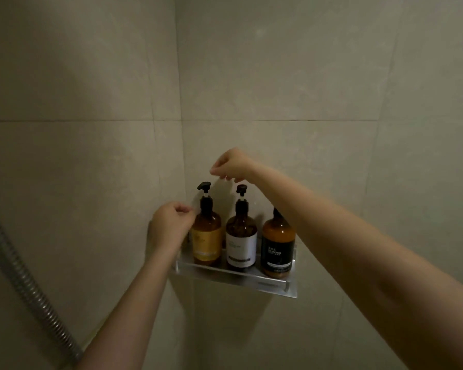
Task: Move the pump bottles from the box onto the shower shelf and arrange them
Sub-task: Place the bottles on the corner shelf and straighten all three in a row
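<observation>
a ribbed metal hose (pixel 24 284) is hanging down the far left along the tiled wall (pixel 91 76). next to it the left hand (pixel 171 222) is reaching up from below, its fingers curling in tight, its fingertips lying right against the shoulder and neck of the yellow bottle (pixel 207 236). whether it is gripping the bottle or only touching it is not showing.

the yellow bottle is standing upright at the left end of the shelf (pixel 238 279), in the corner where the two walls are meeting, with its pump (pixel 204 186) pointing left. just beside it, in the middle, the white bottle (pixel 241 241) is standing upright too, its pump (pixel 241 188) facing the camera.

the right hand (pixel 231 165) is hovering above these two, over the gap between the pump heads and clear of both. its fingers are curling down with thumb and fingertips drawing together; whether they are pinching anything is too faint to tell.

the black bottle (pixel 278 247) is standing upright at the right end of the shelf, close beside the white one. its top is hiding behind the right forearm, which is crossing in from the lower right.

all three bottles are sitting in a row behind the shelf's low front rail, labels facing forward.
</observation>
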`<state>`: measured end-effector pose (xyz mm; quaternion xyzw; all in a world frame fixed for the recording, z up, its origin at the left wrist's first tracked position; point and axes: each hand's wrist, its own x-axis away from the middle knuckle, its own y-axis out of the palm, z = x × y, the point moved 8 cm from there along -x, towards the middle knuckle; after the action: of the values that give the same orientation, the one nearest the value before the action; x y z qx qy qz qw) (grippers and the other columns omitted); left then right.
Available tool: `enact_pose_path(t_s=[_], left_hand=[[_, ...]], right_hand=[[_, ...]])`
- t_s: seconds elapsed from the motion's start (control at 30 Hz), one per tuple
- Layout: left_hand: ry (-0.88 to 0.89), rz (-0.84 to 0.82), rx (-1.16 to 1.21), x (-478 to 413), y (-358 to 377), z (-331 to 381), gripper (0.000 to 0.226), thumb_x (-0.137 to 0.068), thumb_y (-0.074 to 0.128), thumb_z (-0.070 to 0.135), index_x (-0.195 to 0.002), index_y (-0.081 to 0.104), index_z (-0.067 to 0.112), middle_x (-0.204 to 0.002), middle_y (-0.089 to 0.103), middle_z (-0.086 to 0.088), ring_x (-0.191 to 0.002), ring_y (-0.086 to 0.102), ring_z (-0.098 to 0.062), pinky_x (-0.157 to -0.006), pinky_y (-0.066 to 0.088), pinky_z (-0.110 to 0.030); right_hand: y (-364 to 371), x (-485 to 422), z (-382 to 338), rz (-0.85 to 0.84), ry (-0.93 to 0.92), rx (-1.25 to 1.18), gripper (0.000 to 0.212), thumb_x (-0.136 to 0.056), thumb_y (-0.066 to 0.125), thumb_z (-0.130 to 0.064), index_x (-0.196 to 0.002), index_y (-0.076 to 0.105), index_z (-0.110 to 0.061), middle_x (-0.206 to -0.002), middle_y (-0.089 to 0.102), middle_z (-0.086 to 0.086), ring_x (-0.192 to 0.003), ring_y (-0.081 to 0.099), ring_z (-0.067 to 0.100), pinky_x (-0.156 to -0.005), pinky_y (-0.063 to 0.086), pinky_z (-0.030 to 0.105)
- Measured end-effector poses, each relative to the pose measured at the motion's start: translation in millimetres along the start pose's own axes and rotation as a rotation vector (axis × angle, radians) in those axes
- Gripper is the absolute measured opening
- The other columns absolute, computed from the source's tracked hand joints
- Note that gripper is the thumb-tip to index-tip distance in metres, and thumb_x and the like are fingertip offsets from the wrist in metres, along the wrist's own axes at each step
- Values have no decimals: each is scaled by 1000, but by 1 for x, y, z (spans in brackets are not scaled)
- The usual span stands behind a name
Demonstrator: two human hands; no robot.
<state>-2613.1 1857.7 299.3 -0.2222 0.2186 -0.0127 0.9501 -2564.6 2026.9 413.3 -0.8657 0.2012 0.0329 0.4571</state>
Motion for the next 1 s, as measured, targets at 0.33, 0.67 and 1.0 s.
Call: enact_pose_path(t_s=[0.33,0.67,1.0], left_hand=[[-6,-278,45,-20,45,-17,65,-70,76,36,-127,55,14,-128,60,-5,-113,58,-22,-94,48,-39],[56,-273,46,-22,49,-19,43,-71,74,34,-111,67,20,-110,70,-1,-97,62,-15,-86,51,-38],[29,-364,153,-17,59,-33,84,-63,82,29,-136,44,17,-139,50,-9,-121,53,-24,-99,46,-41]], right_hand=[[39,-18,-5,-79,29,128,38,-85,64,-38,-106,68,-7,-92,72,7,-75,63,17,-72,54,29],[36,-13,-9,-98,20,164,45,-90,55,-40,-112,63,-2,-102,71,13,-89,66,22,-83,54,34],[-95,133,92,629,-39,-613,20,-89,59,-16,-106,66,-10,-85,66,2,-79,60,12,-69,47,25]])
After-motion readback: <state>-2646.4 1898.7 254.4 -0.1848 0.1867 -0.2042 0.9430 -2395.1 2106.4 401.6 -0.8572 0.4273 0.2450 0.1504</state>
